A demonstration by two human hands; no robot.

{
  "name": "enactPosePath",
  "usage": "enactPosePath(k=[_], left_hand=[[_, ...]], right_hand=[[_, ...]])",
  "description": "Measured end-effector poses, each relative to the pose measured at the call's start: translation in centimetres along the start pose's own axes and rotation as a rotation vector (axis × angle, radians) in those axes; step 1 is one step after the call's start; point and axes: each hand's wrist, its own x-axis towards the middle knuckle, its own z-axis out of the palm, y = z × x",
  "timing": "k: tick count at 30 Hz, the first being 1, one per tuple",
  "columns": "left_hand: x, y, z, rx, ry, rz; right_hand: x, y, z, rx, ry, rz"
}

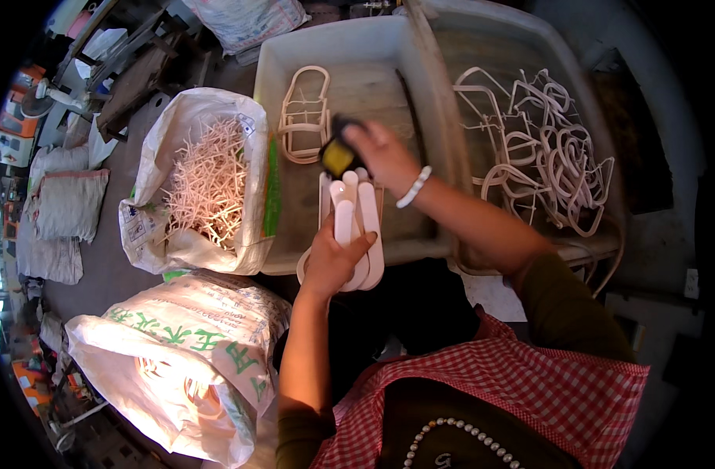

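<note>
White sack point(209, 184), pink plastic offcuts point(210, 181)

Warm daylight pours in from the upper left, bright on the open sack point(205, 184) of pale plastic pieces, nearly washing them out. The right hand point(381, 152) is smeared with motion blur. Fisheye bending curves the tray rim point(435, 117), corners go black, and the lap below sits in deep shadow.

A small plastics workshop: far grey trays point(420, 47) of pale moulded frames point(541, 148), left sacks point(158, 195) of offcuts point(209, 180), cluttered concrete floor.
</note>
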Motion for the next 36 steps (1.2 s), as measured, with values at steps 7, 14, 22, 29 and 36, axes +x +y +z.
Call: enactPosePath(k=[7, 14, 22, 29, 36], left_hand=[[0.1, 0.2, -1.8, 0.182, 0.221, 0.092], [0.7, 0.1, -2.0, 0.162, 0.247, 0.163], [-0.1, 0.9, -2.1, 0.066, 0.275, 0.136], [-1.0, 0.7, -2.8, 0.096, 0.315, 0.291], [-1.8, 0.8, -3.1, 0.145, 0.419, 0.359]], right_hand=[[-1.4, -1.0, -3.1, 0.299, 0.0, 0.104], [-4.7, 0.3, 1.0, 0.253, -0.162, 0.028], [-4.7, -0.5, 3.2, 0.231, -0.147, 0.062], [-6.2, 0.0, -4.8, -0.107, -0.018, -0.03], [-16.9, 4.4, -14.4, -1.193, -0.298, 0.066]])
